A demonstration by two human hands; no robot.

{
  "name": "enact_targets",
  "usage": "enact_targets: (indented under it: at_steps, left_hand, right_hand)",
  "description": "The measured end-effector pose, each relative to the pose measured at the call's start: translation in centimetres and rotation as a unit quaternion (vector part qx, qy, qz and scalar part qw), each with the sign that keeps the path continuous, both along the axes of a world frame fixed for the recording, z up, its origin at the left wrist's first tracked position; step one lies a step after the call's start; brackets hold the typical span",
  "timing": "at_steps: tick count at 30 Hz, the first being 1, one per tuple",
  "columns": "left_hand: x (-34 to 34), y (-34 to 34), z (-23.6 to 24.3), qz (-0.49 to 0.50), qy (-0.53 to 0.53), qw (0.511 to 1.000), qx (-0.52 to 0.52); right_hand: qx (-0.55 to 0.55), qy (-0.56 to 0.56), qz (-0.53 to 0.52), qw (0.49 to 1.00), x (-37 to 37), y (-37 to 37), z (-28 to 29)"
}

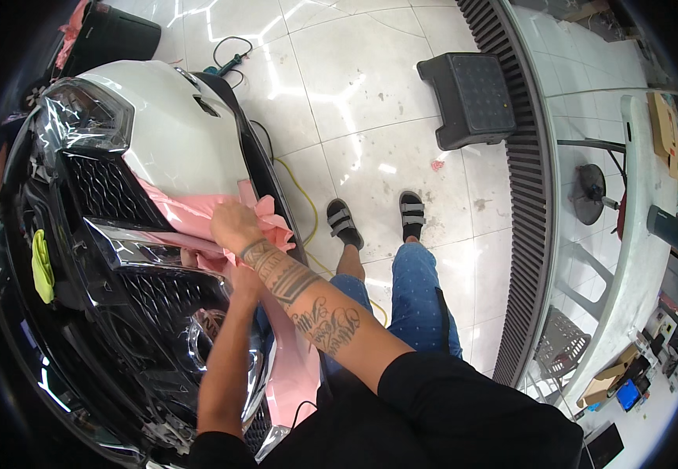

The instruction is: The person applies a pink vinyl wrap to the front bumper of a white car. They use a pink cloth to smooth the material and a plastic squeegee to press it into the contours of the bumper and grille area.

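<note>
A glossy pink film (292, 367) runs along the front bumper of a car. Its upper part covers the white bodywork beside the black mesh grille (108, 187) and bunches into folds by my right hand (236, 225). That hand is closed on the film, knuckles up, next to the chrome grille trim (139, 248). Just below it, my left hand (243, 280) is at the film near the chrome trim; my right wrist partly covers it, and its fingers are mostly hidden. The headlight (89, 117) and white front corner panel (167, 109) are farther off.
A yellow-green cloth (42, 266) lies in the open engine bay edge. A corded tool (226, 66) and cable are on the tiled floor (300, 94). A black step stool (472, 102) stands by the floor grating (530, 180). A black bin (120, 35) is at far left.
</note>
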State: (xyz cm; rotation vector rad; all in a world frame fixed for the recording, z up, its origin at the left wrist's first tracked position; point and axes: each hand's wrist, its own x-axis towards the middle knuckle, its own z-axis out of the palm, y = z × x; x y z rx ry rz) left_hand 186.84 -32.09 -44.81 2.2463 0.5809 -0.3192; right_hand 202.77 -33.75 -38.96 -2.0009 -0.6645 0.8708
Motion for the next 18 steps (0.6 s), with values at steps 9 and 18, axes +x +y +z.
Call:
enact_targets:
  at_steps: [9, 18]
  left_hand:
    - [7.0, 0.0, 15.7, 0.05, 0.085, 0.994, 0.037]
    - [16.1, 1.2, 10.4, -0.298, 0.161, 0.9, 0.274]
  right_hand:
    - [0.239, 0.456, -0.307, 0.8, 1.3, -6.3, -6.5]
    - [-0.008, 0.084, 0.078, 0.993, 6.0, 0.3, -20.9]
